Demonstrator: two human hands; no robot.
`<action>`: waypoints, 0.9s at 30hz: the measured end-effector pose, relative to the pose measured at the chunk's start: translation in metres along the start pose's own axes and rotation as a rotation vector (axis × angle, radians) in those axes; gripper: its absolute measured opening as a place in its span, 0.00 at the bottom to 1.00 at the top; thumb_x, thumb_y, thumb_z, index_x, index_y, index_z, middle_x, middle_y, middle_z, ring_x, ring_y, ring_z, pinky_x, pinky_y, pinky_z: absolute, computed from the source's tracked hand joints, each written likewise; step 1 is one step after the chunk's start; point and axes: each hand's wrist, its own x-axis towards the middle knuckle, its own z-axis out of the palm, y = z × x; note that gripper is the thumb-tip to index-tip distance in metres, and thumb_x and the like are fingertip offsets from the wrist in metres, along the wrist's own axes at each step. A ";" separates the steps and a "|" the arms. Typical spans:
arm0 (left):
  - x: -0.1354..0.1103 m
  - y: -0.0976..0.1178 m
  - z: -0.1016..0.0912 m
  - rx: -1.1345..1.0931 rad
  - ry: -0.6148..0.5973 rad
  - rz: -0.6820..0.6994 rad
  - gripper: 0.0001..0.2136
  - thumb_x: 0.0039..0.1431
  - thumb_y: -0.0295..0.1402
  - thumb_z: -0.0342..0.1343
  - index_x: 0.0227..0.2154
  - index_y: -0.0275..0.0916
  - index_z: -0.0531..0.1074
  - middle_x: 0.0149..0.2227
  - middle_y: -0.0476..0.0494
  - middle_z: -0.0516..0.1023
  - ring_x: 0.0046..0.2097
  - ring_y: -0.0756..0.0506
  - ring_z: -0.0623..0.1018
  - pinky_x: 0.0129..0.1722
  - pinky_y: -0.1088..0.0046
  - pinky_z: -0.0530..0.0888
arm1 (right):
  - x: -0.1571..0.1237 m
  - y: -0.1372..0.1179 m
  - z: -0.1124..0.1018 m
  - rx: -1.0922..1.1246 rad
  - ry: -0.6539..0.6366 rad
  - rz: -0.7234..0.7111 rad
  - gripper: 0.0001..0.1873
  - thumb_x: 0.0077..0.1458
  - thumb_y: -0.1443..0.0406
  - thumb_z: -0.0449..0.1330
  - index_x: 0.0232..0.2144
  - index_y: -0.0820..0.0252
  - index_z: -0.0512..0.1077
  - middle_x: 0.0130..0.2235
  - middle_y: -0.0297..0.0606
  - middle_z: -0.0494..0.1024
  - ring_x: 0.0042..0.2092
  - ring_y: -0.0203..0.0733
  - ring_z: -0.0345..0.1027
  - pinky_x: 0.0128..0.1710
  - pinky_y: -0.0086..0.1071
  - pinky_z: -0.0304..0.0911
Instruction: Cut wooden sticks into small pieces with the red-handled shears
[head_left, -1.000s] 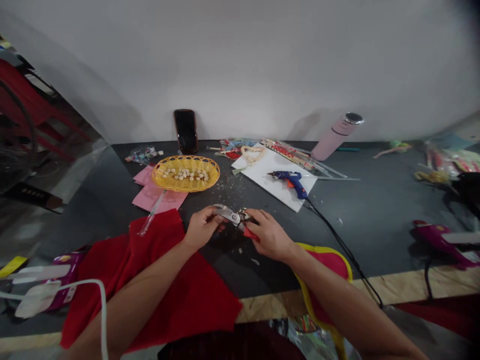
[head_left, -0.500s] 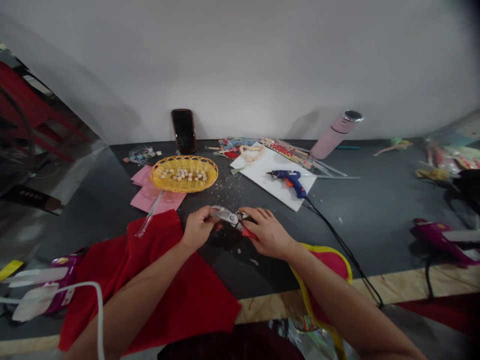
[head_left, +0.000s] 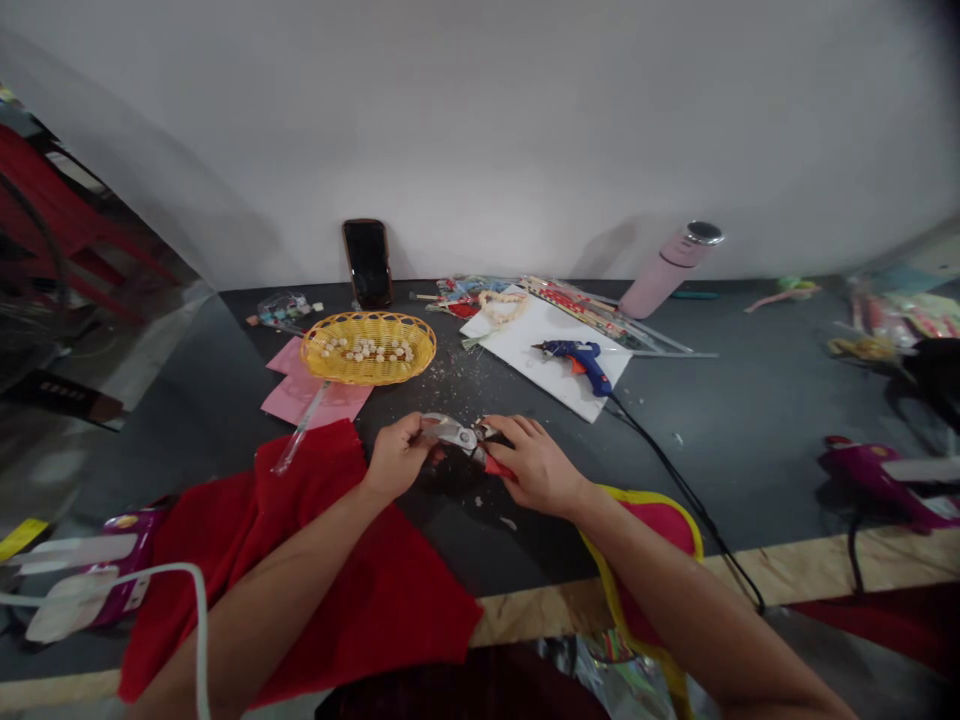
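My right hand (head_left: pixel 541 468) is closed on a pair of cutting shears (head_left: pixel 457 432), with a red grip showing under the fingers and a metal pivot in the middle. The silver jaw end points left, to the fingertips of my left hand (head_left: pixel 397 455). Those fingers are pinched together at that end; whatever lies between them is too small and covered to make out. Both hands hover low over the dark tabletop, where small pale scraps (head_left: pixel 508 523) lie. Left of them, a red cloth (head_left: pixel 360 590) spreads under my left forearm.
A yellow basket (head_left: pixel 367 375) of pale beads sits on pink sheets (head_left: pixel 285 400). A blue glue gun (head_left: pixel 589 362) rests on a white board (head_left: pixel 525 350), its black cord trailing right. A phone (head_left: pixel 367 262) leans on the wall; a pink bottle (head_left: pixel 660 280) stands tilted. Power strips (head_left: pixel 892 480) lie rightward.
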 end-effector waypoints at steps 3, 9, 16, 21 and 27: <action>0.000 -0.002 0.000 -0.010 -0.004 0.012 0.08 0.52 0.25 0.51 0.33 0.37 0.73 0.21 0.51 0.75 0.22 0.51 0.74 0.24 0.77 0.72 | -0.001 -0.001 0.003 0.004 0.020 0.011 0.17 0.46 0.71 0.55 0.41 0.58 0.71 0.55 0.45 0.62 0.51 0.50 0.57 0.48 0.43 0.56; -0.001 -0.001 0.001 -0.075 -0.018 -0.016 0.07 0.53 0.28 0.52 0.33 0.38 0.73 0.25 0.49 0.77 0.23 0.50 0.75 0.23 0.76 0.73 | -0.002 -0.005 0.006 0.008 0.039 0.026 0.17 0.46 0.72 0.54 0.40 0.59 0.71 0.54 0.46 0.62 0.50 0.50 0.58 0.47 0.42 0.58; 0.000 0.004 0.001 -0.138 0.006 0.016 0.06 0.53 0.32 0.54 0.32 0.36 0.72 0.26 0.48 0.76 0.24 0.51 0.75 0.25 0.76 0.72 | 0.000 -0.005 0.006 0.013 0.065 0.033 0.16 0.47 0.72 0.54 0.40 0.59 0.71 0.54 0.45 0.63 0.50 0.50 0.57 0.47 0.42 0.57; 0.000 0.008 0.002 -0.060 0.030 0.005 0.05 0.53 0.27 0.52 0.33 0.37 0.72 0.23 0.50 0.76 0.23 0.51 0.75 0.25 0.78 0.72 | 0.001 -0.005 0.003 0.015 0.061 0.030 0.17 0.47 0.72 0.54 0.41 0.57 0.71 0.57 0.43 0.61 0.52 0.51 0.55 0.48 0.43 0.55; -0.002 0.008 -0.001 0.045 -0.027 0.059 0.09 0.51 0.23 0.49 0.33 0.37 0.73 0.21 0.51 0.76 0.22 0.51 0.75 0.25 0.77 0.72 | 0.000 -0.002 -0.002 0.022 0.027 0.004 0.18 0.46 0.71 0.55 0.42 0.56 0.70 0.60 0.43 0.58 0.54 0.52 0.54 0.48 0.45 0.54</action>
